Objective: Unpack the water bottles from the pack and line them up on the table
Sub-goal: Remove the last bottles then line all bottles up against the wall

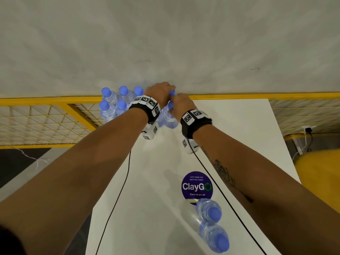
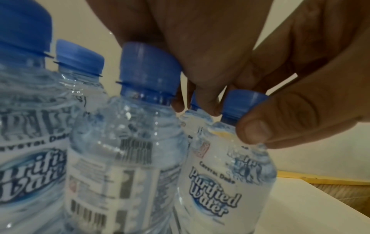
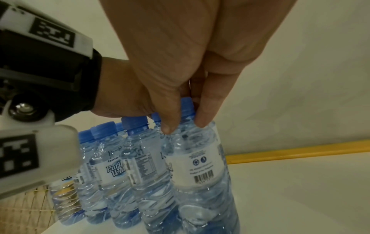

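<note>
The pack of blue-capped water bottles (image 1: 114,105) stands at the far left corner of the white table (image 1: 239,137). Both hands are at its right end. My left hand (image 1: 161,92) reaches over the caps, and its thumb (image 2: 254,131) and fingers pinch the neck of one bottle (image 2: 226,182). My right hand (image 1: 181,105) pinches the capped neck of the outermost bottle (image 3: 198,166) between thumb (image 3: 168,126) and finger. Two unpacked bottles (image 1: 209,211) (image 1: 215,238) stand close together near the table's front, right of the middle.
A purple round sticker (image 1: 196,186) lies on the table just beyond the two standing bottles. A yellow mesh railing (image 1: 46,116) runs behind the table and along its left side. Black wrist cables (image 1: 117,196) trail across the tabletop.
</note>
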A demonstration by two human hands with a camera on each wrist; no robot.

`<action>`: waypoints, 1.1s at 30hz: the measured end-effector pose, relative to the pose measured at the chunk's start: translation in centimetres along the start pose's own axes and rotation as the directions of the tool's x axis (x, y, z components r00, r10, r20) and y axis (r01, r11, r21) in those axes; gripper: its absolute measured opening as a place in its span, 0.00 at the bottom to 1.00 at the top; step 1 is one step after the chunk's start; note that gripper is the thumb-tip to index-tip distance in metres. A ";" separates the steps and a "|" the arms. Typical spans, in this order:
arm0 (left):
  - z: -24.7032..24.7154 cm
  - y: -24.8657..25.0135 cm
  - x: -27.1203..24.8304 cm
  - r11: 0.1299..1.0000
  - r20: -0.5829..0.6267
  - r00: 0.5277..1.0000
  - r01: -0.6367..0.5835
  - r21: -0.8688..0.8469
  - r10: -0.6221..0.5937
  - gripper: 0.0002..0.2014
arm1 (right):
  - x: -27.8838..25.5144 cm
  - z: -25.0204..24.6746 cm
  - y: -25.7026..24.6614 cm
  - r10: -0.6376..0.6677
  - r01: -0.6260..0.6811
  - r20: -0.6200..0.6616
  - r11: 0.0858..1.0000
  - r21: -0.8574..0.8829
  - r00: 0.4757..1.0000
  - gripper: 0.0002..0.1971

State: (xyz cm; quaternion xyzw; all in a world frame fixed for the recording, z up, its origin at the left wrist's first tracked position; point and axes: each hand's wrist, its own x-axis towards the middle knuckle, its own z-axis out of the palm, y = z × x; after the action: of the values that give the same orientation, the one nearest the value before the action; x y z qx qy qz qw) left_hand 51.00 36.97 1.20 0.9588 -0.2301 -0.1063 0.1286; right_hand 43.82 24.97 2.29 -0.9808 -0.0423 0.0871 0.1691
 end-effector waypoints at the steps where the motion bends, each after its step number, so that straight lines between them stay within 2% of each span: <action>1: 0.0 -0.1 -0.1 1.000 -0.001 1.000 -0.007 -0.010 0.007 0.08 | -0.1 0.0 0.0 0.003 -0.003 -0.002 1.000 0.008 1.000 0.11; 4: -0.3 0.0 -0.4 1.000 0.000 1.000 0.005 0.000 -0.005 0.16 | -0.4 -0.1 -0.2 0.027 -0.028 0.012 0.998 0.055 1.000 0.13; 6: -0.4 0.1 -1.1 0.999 -0.010 0.999 0.031 0.008 -0.031 0.26 | -0.9 -0.1 -0.1 0.068 -0.070 0.021 0.993 0.093 0.997 0.23; 8: -0.6 0.4 -2.6 0.999 -0.084 0.996 0.030 -0.013 -0.031 0.29 | -2.4 -0.5 0.4 0.071 -0.072 0.011 0.988 0.136 0.997 0.31; 12: -0.7 1.5 -7.4 0.995 -0.265 0.961 -0.091 -0.040 0.077 0.25 | -7.4 -1.6 2.0 0.032 -0.028 -0.021 0.983 0.179 0.999 0.30; 16: 1.2 4.7 -13.8 0.967 -0.313 0.934 -0.220 -0.125 0.172 0.19 | -13.9 -3.9 2.9 0.007 -0.006 -0.005 0.981 0.192 1.000 0.22; 19: 3.0 8.2 -18.8 0.940 -0.262 0.936 -0.286 -0.184 0.233 0.16 | -20.0 -6.2 2.6 -0.035 0.036 -0.010 0.969 0.244 0.999 0.16; 22: 4.4 11.8 -23.2 0.928 -0.124 0.957 -0.286 -0.240 0.263 0.15 | -26.1 -7.2 2.3 -0.071 0.058 0.057 0.976 0.212 0.996 0.14; 26: 5.6 16.4 -27.5 0.923 0.070 0.948 -0.284 -0.259 0.311 0.12 | -32.5 -5.7 2.0 -0.062 0.036 0.196 0.990 0.136 0.979 0.10; 28: 6.7 18.1 -29.0 0.935 0.135 0.947 -0.252 -0.249 0.292 0.16 | -35.7 -4.5 2.1 -0.048 0.021 0.253 0.994 0.108 0.966 0.12; 33: 10.4 20.2 -30.9 0.951 0.188 0.944 -0.235 -0.199 0.272 0.20 | -41.3 -0.4 3.7 0.032 -0.056 0.240 0.994 0.095 0.970 0.18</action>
State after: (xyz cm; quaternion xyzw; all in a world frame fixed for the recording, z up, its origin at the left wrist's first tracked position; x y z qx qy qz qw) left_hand 12.96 31.97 1.83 0.8891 -0.3542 -0.2109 0.1989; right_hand 3.59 16.77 7.87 -0.9542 -0.0359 0.2099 0.2100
